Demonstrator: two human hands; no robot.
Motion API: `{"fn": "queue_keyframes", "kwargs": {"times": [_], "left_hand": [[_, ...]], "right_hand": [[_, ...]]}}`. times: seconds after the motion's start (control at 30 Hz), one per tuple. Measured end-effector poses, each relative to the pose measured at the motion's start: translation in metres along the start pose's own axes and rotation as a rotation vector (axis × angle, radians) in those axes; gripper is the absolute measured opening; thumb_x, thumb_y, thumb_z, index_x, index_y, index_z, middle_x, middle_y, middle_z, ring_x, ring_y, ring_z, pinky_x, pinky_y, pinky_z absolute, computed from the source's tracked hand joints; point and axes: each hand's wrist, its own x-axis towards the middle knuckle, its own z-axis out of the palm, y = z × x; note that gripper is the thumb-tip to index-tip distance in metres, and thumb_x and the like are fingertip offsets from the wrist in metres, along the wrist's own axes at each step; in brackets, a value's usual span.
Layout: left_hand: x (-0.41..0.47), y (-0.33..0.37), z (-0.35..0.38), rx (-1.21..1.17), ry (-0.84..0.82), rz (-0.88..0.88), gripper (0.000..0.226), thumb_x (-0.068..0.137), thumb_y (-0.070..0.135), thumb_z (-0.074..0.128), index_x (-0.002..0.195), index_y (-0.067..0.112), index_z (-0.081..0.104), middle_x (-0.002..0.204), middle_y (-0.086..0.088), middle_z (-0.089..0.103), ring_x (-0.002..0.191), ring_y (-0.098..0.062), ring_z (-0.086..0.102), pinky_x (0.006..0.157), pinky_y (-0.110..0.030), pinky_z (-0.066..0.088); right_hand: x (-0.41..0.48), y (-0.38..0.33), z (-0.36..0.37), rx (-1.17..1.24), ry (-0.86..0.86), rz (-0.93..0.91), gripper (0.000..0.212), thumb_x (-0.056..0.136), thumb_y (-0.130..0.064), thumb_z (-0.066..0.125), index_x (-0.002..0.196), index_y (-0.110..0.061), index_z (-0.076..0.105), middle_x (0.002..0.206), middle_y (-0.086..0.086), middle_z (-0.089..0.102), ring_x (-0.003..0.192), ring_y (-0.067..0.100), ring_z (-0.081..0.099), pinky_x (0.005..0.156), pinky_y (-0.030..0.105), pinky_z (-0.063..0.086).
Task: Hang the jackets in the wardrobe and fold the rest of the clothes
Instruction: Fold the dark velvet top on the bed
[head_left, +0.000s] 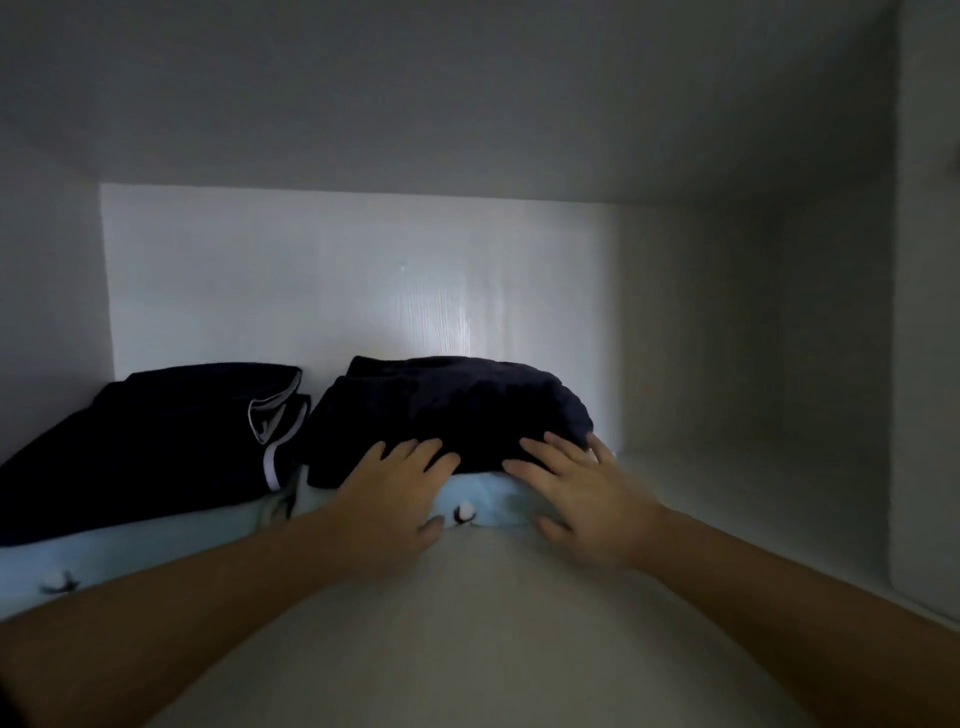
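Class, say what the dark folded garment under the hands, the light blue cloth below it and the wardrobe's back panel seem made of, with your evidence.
Dark folded garment: soft matte knit, possibly cotton or fleece; rounded, thick folds, no shine.
Light blue cloth: thin printed textile, probably cotton; small dark motifs.
Back panel: white wood-grain laminate board, seemingly; faint vertical grain, soft sheen.

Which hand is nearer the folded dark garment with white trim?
Left. The left hand rests right of the folded dark garment with white trim; the right hand lies farther right.
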Motion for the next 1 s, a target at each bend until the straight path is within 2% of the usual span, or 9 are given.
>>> {"fn": "queue_keyframes", "kwargs": {"times": [0.07,0.17,0.27,0.43,0.6,0.7,0.77,0.9,1.0], "left_hand": [[-0.013,0.025,-0.033,-0.083,0.127,0.120,0.044,0.079,0.041,0.056,0.116,0.018,0.062,0.110,-0.002,0.063,0.093,-0.023,0.063,0.081,-0.035,0.049],[-0.028,0.074,-0.088,-0.160,0.235,0.231,0.040,0.078,0.043,0.041,0.096,0.019,0.067,0.085,0.004,0.064,0.074,-0.018,0.062,0.071,-0.033,0.051],[-0.043,0.139,-0.143,-0.317,0.278,0.295,0.046,0.079,0.046,0.033,0.099,0.020,0.067,0.091,0.004,0.067,0.082,-0.021,0.064,0.078,-0.034,0.050],[-0.087,0.283,-0.224,-0.670,0.420,0.438,0.030,0.082,0.039,0.048,0.095,0.020,0.067,0.091,0.007,0.069,0.081,-0.021,0.065,0.072,-0.030,0.047],[-0.160,0.467,-0.286,-1.122,0.475,0.630,0.028,0.085,0.036,0.049,0.096,0.019,0.067,0.090,0.010,0.067,0.082,-0.012,0.064,0.071,-0.027,0.047],[-0.214,0.580,-0.324,-1.419,0.341,0.746,0.026,0.087,0.034,0.048,0.096,0.019,0.067,0.091,0.016,0.066,0.081,0.000,0.059,0.069,-0.017,0.046],[-0.249,0.655,-0.350,-1.562,0.197,0.840,0.028,0.089,0.034,0.046,0.097,0.018,0.067,0.093,0.016,0.066,0.086,0.001,0.060,0.073,-0.024,0.051],[-0.315,0.795,-0.407,-1.656,-0.012,1.063,0.021,0.090,0.030,0.049,0.096,0.019,0.066,0.091,0.014,0.067,0.086,-0.002,0.062,0.073,-0.033,0.053],[-0.360,0.891,-0.455,-1.679,-0.151,1.263,0.021,0.089,0.030,0.049,0.097,0.021,0.066,0.090,0.015,0.066,0.086,0.001,0.061,0.073,-0.031,0.053]], "right_hand": [[-0.045,-0.003,-0.027,0.050,0.012,0.042,0.060,0.094,-0.044,0.041,0.149,-0.034,0.018,0.159,-0.003,0.012,0.146,0.018,0.010,0.117,0.043,0.008],[-0.122,-0.008,-0.071,0.064,0.047,0.114,0.056,0.094,-0.047,0.038,0.146,-0.034,0.022,0.156,-0.007,0.019,0.142,0.012,0.019,0.114,0.032,0.016],[-0.213,-0.012,-0.116,0.089,0.042,0.198,0.052,0.095,-0.045,0.039,0.145,-0.034,0.026,0.153,-0.009,0.025,0.138,0.012,0.028,0.110,0.029,0.021],[-0.406,-0.026,-0.194,0.086,0.044,0.384,0.045,0.094,-0.035,0.048,0.138,-0.027,0.041,0.144,-0.008,0.040,0.129,0.015,0.041,0.104,0.029,0.037],[-0.616,-0.066,-0.257,0.049,0.052,0.712,0.037,0.093,-0.034,0.047,0.128,-0.024,0.050,0.126,-0.009,0.054,0.104,0.014,0.057,0.080,0.029,0.050],[-0.734,-0.104,-0.280,0.039,0.050,1.010,0.031,0.094,-0.026,0.051,0.125,-0.022,0.054,0.122,-0.008,0.057,0.100,0.010,0.058,0.071,0.022,0.042],[-0.809,-0.131,-0.292,0.026,0.052,1.217,0.029,0.094,-0.024,0.053,0.123,-0.022,0.057,0.120,-0.010,0.058,0.096,0.004,0.057,0.068,0.016,0.035],[-0.939,-0.178,-0.322,-0.039,0.018,1.566,0.024,0.094,-0.025,0.055,0.118,-0.026,0.057,0.114,-0.018,0.056,0.077,-0.027,0.045,0.060,0.004,0.031],[-1.028,-0.201,-0.349,-0.134,0.081,1.812,0.023,0.093,-0.028,0.054,0.116,-0.031,0.055,0.108,-0.024,0.052,0.076,-0.023,0.045,0.067,0.015,0.044]]}}
